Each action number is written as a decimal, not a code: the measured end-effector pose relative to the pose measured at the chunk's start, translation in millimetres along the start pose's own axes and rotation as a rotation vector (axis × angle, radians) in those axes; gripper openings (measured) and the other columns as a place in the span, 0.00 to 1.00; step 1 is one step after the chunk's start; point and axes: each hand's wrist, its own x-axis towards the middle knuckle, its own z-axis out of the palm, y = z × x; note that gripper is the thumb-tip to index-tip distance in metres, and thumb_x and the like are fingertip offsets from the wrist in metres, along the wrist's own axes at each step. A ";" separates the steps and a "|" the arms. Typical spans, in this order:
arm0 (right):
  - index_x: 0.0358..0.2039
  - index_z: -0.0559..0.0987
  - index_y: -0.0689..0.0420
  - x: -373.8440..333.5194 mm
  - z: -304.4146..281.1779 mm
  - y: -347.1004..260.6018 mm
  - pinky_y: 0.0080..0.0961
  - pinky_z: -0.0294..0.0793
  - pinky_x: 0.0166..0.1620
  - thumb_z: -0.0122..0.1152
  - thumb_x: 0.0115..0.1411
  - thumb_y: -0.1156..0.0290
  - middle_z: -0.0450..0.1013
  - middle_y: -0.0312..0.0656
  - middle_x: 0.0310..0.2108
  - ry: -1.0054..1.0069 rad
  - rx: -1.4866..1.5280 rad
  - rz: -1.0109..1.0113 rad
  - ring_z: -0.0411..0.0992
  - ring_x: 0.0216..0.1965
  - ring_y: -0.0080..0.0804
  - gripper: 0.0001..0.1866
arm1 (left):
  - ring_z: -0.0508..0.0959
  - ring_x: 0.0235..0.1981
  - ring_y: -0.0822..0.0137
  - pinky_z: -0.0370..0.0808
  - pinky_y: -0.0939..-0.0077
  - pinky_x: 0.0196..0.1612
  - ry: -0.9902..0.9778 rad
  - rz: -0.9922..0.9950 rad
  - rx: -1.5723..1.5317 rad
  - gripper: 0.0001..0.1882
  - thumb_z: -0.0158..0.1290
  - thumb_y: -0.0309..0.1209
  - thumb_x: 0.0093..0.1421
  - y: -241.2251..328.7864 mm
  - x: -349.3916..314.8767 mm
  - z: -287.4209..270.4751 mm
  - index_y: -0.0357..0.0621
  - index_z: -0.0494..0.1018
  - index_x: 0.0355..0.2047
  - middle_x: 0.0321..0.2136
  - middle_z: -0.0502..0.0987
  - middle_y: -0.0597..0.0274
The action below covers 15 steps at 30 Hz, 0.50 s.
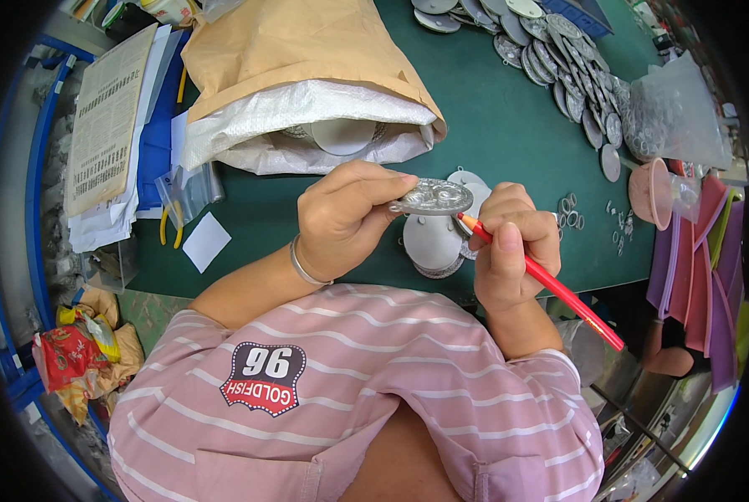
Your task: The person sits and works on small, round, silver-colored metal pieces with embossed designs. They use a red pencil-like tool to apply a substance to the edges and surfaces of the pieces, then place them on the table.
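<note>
Between thumb and fingers, my left hand [341, 213] holds up a round silver metal medallion [433, 197] with a raised pattern, tilted nearly edge-on. My right hand [515, 247] grips a red pencil [571, 299], its tip against or very close to the medallion's lower rim. Below and behind the medallion, several flat silver discs [431, 241] lie stacked on the green table. Just beyond my left hand, a brown paper sack [307, 58] with a white woven lining lies with its mouth towards me; a pale disc [342, 135] shows inside it.
A long heap of silver discs [571, 75] runs along the far right. Small metal rings [569, 212] and a pink bowl [649, 194] lie right of my hand. Printed papers [111, 125], yellow-handled pliers [172, 226] and a white paper square [206, 243] are at left.
</note>
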 end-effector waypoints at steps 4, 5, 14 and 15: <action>0.25 0.67 0.60 -0.3 3.8 2.6 0.26 0.63 0.29 0.48 0.54 0.81 0.68 0.38 0.17 0.005 0.000 0.017 0.63 0.19 0.26 0.03 | 0.77 0.30 0.64 0.73 0.78 0.33 -0.008 0.030 0.019 0.19 0.57 0.11 0.40 -1.9 -0.8 -1.5 0.36 0.76 0.36 0.30 0.77 0.54; 0.25 0.67 0.60 -0.7 3.4 3.3 0.26 0.63 0.29 0.49 0.54 0.82 0.68 0.38 0.17 0.004 0.009 0.024 0.63 0.18 0.26 0.03 | 0.77 0.29 0.64 0.73 0.79 0.33 -0.006 0.016 0.009 0.19 0.56 0.11 0.40 -1.4 -1.0 -1.3 0.36 0.76 0.36 0.30 0.77 0.54; 0.36 0.71 0.67 0.0 -2.6 14.1 0.20 0.66 0.25 0.46 0.63 0.64 0.70 0.42 0.23 0.267 0.165 0.444 0.67 0.19 0.24 0.16 | 0.76 0.28 0.64 0.72 0.79 0.31 0.031 0.078 0.089 0.21 0.56 0.10 0.37 0.6 4.7 -3.6 0.37 0.77 0.34 0.29 0.76 0.55; 0.37 0.71 0.66 4.8 -4.2 21.6 0.19 0.66 0.25 0.47 0.64 0.63 0.70 0.42 0.23 0.238 0.037 0.525 0.68 0.20 0.23 0.16 | 0.76 0.28 0.64 0.72 0.78 0.31 0.031 0.089 0.103 0.21 0.55 0.09 0.37 0.5 5.0 -3.4 0.37 0.77 0.34 0.28 0.76 0.55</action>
